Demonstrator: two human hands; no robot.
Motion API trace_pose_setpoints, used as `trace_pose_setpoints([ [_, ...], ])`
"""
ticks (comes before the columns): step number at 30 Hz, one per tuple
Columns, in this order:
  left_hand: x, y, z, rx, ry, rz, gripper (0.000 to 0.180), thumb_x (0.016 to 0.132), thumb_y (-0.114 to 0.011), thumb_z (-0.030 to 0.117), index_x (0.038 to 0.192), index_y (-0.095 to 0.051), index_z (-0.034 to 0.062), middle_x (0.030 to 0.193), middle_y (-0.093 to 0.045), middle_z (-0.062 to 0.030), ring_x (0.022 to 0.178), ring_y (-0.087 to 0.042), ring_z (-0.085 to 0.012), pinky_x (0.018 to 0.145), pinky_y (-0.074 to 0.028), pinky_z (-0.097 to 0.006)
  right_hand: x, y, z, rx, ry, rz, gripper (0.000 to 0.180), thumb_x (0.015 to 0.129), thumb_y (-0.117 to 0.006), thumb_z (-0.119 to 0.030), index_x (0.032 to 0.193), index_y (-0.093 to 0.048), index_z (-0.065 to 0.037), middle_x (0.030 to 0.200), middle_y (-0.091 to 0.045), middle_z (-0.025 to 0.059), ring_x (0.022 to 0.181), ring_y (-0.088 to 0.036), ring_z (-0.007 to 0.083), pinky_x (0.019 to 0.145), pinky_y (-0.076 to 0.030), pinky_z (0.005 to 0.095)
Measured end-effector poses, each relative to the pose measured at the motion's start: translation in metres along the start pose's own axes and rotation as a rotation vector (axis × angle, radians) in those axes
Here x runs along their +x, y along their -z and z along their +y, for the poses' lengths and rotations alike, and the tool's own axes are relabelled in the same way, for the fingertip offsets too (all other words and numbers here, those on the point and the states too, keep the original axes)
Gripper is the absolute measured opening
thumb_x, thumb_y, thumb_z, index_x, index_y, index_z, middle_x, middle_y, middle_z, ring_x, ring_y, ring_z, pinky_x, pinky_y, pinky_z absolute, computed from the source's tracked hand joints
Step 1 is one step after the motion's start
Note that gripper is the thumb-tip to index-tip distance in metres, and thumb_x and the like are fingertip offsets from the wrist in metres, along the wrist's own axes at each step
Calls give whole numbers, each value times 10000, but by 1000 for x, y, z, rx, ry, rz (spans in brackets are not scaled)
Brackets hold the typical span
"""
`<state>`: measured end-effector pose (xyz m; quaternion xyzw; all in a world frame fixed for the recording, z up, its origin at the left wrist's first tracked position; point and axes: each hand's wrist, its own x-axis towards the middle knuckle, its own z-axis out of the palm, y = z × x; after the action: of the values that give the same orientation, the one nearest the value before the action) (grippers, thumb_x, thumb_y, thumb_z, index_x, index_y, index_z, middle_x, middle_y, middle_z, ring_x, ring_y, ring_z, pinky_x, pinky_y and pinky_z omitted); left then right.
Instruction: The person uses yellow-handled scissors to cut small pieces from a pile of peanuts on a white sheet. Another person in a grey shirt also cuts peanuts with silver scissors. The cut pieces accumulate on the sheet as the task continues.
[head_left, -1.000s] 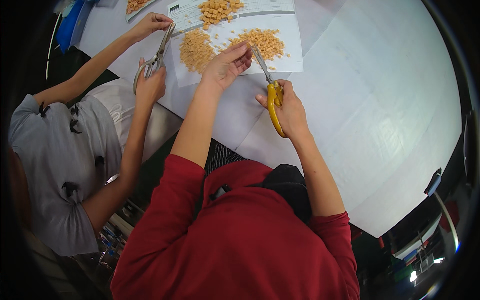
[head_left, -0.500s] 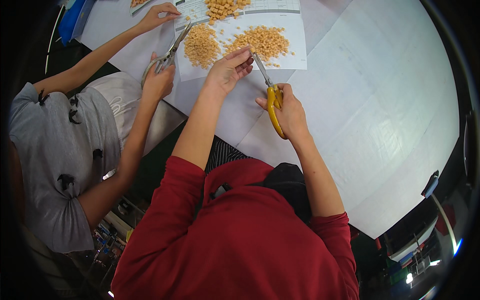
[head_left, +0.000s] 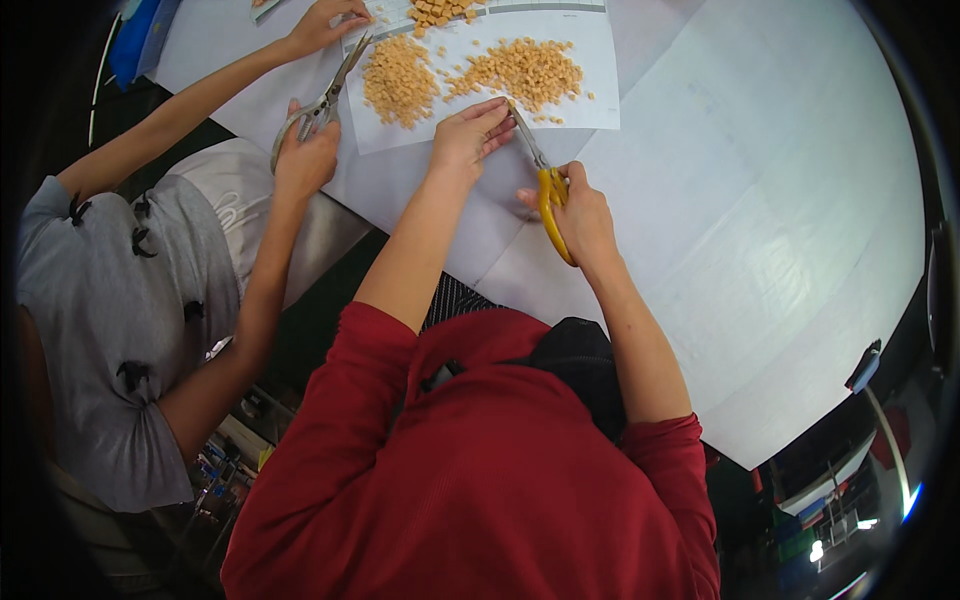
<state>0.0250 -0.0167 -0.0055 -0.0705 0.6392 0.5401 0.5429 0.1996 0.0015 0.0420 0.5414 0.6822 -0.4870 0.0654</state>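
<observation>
My right hand (head_left: 580, 215) grips the yellow handles of a pair of scissors (head_left: 540, 175), whose blades point up and left onto a white paper sheet (head_left: 600, 100). My left hand (head_left: 468, 135) rests on the sheet's near edge with its fingertips bunched against the blade tips. Whether it pinches anything there is too small to see. Small tan cubes lie in piles (head_left: 525, 70) on the sheet just beyond both hands.
To my left a person in a grey shirt (head_left: 100, 300) holds grey scissors (head_left: 320, 100) at the same sheet, beside another tan pile (head_left: 400, 85). The white table (head_left: 760, 230) stretches right. A blue object (head_left: 140, 40) lies at the far left corner.
My hands and the scissors keep almost the same pose. The other person's far hand has shifted slightly right and up along the sheet's edge.
</observation>
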Motion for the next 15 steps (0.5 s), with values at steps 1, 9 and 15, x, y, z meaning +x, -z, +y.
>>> trace_pose_setpoints([
  [1,1,0,-2,4,2,14,263,849,-681,68,1088,-633,-33,957,-670,-93,845,-651,-180,769,-540,-292,1,0,1,-13,-8,-8,694,759,-699,-564,1099,-508,11,870,-664,251,818,-659,398,692,-510,437],
  [9,4,-3,-6,46,-12,61,240,847,-680,62,1064,-642,-34,928,-677,-86,805,-656,-170,744,-544,-286,2,-2,4,-62,2,-1,671,747,-701,-576,1052,-510,-10,818,-667,232,787,-656,409,668,-513,461],
  [15,1,1,-1,-28,44,-7,225,859,-667,65,1072,-647,-2,934,-668,-63,817,-643,-159,746,-543,-293,-2,4,5,14,-29,-6,698,755,-685,-591,1106,-508,-15,884,-667,227,839,-656,393,711,-514,456],
])
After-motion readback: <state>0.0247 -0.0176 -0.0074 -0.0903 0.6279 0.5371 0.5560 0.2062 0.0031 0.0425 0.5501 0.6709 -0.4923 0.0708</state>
